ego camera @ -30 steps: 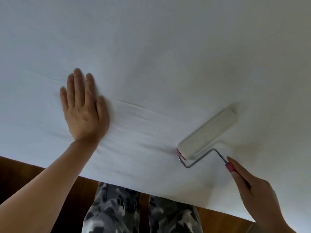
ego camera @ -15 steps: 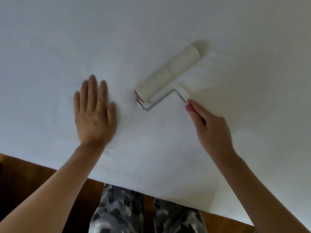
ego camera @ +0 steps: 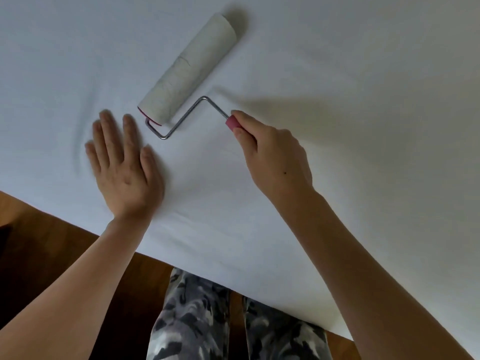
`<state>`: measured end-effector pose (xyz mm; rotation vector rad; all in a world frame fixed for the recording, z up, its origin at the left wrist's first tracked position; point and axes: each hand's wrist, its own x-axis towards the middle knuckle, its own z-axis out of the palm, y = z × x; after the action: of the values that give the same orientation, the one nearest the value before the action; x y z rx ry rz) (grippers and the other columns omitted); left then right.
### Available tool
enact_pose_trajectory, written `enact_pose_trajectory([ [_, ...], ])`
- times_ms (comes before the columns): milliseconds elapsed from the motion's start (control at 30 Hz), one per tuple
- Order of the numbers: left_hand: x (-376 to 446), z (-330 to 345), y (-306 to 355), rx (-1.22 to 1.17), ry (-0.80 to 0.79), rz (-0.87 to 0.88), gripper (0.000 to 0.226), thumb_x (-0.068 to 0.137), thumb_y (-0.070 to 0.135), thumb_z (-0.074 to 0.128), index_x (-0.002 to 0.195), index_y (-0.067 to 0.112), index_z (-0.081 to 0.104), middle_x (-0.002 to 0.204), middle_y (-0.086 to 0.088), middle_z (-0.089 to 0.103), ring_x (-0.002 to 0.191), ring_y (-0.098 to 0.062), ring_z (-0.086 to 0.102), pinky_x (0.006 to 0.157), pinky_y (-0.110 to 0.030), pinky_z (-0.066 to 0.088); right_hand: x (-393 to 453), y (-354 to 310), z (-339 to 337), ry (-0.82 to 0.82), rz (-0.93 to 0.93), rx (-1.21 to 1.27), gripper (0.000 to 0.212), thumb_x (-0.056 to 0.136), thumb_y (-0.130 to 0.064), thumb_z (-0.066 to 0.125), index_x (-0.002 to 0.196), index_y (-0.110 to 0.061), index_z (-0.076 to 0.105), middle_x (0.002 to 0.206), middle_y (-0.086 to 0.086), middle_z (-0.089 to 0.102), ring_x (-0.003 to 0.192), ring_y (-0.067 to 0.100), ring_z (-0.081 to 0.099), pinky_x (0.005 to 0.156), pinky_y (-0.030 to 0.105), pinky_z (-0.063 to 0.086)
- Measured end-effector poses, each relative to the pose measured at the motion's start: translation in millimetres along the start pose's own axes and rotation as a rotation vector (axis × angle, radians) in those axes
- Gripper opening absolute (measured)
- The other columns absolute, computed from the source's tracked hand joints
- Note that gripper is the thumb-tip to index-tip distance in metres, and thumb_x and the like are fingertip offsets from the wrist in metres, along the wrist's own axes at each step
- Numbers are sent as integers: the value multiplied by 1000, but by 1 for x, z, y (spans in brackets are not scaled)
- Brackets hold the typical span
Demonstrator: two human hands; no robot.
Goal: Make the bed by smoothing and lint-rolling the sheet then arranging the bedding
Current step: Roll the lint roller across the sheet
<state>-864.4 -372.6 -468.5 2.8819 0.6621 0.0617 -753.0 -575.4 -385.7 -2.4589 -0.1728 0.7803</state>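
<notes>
A white sheet (ego camera: 337, 74) covers the bed and fills most of the view. On it lies a lint roller (ego camera: 187, 70) with a long white roll, a bent metal rod and a pink handle. My right hand (ego camera: 275, 157) grips the pink handle, and the roll rests on the sheet up and to the left of it. Just below the roll's near end, my left hand (ego camera: 124, 167) lies flat on the sheet with its fingers spread, slightly blurred. Small wrinkles show in the sheet left of that hand.
The bed's near edge (ego camera: 233, 271) runs diagonally from middle left to lower right. Below it is brown wooden floor (ego camera: 52, 242). My legs in grey camouflage trousers (ego camera: 197, 320) stand against the edge.
The roller has travelled up and left across the sheet, away from the bed's edge, with my right hand following. My left hand shifted a little to the right, staying flat on the sheet.
</notes>
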Motion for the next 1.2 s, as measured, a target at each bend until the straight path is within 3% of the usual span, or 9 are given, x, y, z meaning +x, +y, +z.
enact_pose_trajectory([
  [200,1,3,1,-9,7,10,54,104,33,19,155,14,18,160,-19,14,149,-34,10,120,-41,0,-40,51,-1,27,50,-38,38,99,-50,37,132,-43,54,80,2,67,71,26,59,63,33,45],
  [367,1,3,3,13,6,4,54,104,35,14,155,15,15,160,-17,13,149,-33,9,121,-42,1,-91,104,-13,30,66,-113,44,97,-51,34,133,-38,56,60,-5,58,47,3,43,47,17,29],
  [567,0,3,-1,22,2,11,55,104,36,13,155,15,14,161,-17,12,149,-32,8,121,-41,0,-145,135,-24,-12,146,-36,48,94,-47,36,130,-26,59,59,-33,44,58,-8,56,44,4,36],
  [800,-1,2,-5,14,10,17,54,105,34,16,155,14,17,160,-18,14,149,-33,9,121,-42,1,-182,151,-35,-69,263,-48,43,93,-40,45,128,-21,62,43,-23,43,58,-8,55,40,3,32],
  [900,-1,2,-7,0,7,20,55,105,35,15,155,14,16,160,-18,14,149,-33,9,121,-43,2,-166,144,-30,-26,196,-89,48,94,-45,38,128,-20,62,54,-32,41,59,-11,55,42,3,33],
  [967,-4,0,-9,3,1,36,55,105,36,15,155,13,16,160,-19,14,149,-34,9,121,-43,2,-146,132,-23,-3,130,-104,51,94,-51,33,130,-26,60,62,-25,55,54,-1,57,46,7,36],
  [1067,-10,-3,-17,3,-22,81,54,105,35,17,155,14,16,160,-18,13,149,-33,8,121,-42,1,-102,100,-6,26,64,-77,47,95,-53,35,131,-35,58,64,-7,61,54,16,55,54,28,41],
  [1133,-11,-5,-24,-2,-40,102,54,104,33,19,155,15,15,161,-17,12,149,-32,7,121,-41,0,-67,67,3,57,29,-49,40,97,-53,39,128,-38,59,67,-4,62,63,26,60,59,31,43],
  [1200,-13,-9,-30,-7,-55,108,54,104,33,20,155,16,15,161,-15,11,149,-31,6,121,-40,-2,-34,30,7,88,-7,-19,36,98,-51,41,127,-37,59,87,4,72,80,32,65,66,35,48],
])
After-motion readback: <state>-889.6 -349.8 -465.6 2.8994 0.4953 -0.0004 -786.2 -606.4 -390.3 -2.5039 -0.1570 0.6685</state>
